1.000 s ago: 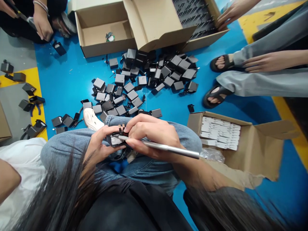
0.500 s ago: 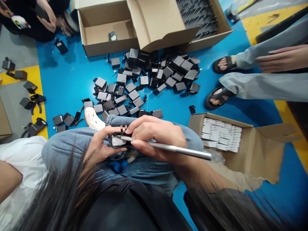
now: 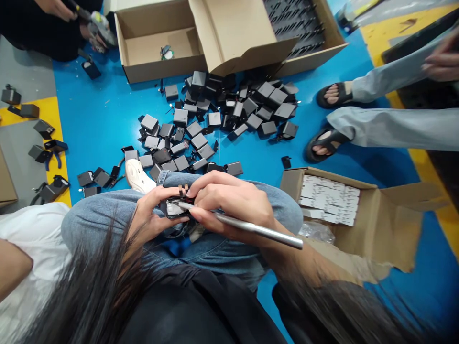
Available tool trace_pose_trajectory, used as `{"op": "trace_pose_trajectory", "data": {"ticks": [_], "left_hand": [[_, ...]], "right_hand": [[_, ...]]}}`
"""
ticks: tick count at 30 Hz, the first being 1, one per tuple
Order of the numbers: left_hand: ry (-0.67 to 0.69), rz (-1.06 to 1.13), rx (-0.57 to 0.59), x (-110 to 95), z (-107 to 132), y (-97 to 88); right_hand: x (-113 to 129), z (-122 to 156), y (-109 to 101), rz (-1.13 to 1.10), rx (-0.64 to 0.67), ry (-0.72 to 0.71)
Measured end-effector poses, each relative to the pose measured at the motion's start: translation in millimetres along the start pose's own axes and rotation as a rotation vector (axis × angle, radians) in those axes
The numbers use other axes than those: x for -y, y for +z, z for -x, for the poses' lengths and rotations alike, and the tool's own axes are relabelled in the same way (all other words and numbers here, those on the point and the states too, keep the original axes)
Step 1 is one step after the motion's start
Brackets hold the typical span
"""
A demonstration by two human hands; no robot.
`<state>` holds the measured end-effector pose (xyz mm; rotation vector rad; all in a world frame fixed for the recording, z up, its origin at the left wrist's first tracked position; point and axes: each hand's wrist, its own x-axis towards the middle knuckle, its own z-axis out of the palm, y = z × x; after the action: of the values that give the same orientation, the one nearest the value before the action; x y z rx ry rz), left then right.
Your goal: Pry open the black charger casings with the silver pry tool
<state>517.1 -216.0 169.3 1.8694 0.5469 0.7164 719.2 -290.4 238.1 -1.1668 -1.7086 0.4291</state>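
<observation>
My left hand (image 3: pixel 148 217) pinches a small black charger housing (image 3: pixel 174 209) between thumb and fingers, above my lap. Its open side faces up and shows a white part inside; two metal prongs stick out at its far edge. Closed around a slim silver metal rod tool (image 3: pixel 260 229), my right hand (image 3: pixel 233 200) holds it like a pen. The tool's tip reaches into the housing beside the white part. Fingers of the right hand also touch the housing near the prongs. What lies under those fingers is hidden.
Many grey-black charger housings (image 3: pixel 199 141) lie heaped on the blue floor ahead. Behind them stand cardboard boxes (image 3: pixel 161 71). At right, an open carton (image 3: pixel 366 229) holds white parts (image 3: pixel 330 198). Another person's sandalled feet (image 3: pixel 322 145) are at right; someone crouches at upper left.
The silver tool's back end has swung down and toward me, while its tip stays at the housing. The person at upper left and the standing person's hand at right have moved.
</observation>
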Motion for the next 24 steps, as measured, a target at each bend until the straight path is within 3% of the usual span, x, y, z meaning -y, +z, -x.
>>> {"op": "trace_pose_trajectory", "data": {"ticks": [7,13,20,24], "left_hand": [[0.053,-0.063,0.026,-3,-4,-2.6],[0.011,-0.1,0.014,-3,-3,-2.1],[0.007,-0.229,-0.12,1,-3,6.4],[0.05,-0.132,-0.244,4,-2,16.7]], "right_hand": [[0,-1,-1,0.012,0.004,-0.009],[-1,-2,-2,-0.053,-0.012,0.04],[0,0,0,-0.107,-0.146,0.053],[2,-2,2,-0.256,-0.077,0.195]]}}
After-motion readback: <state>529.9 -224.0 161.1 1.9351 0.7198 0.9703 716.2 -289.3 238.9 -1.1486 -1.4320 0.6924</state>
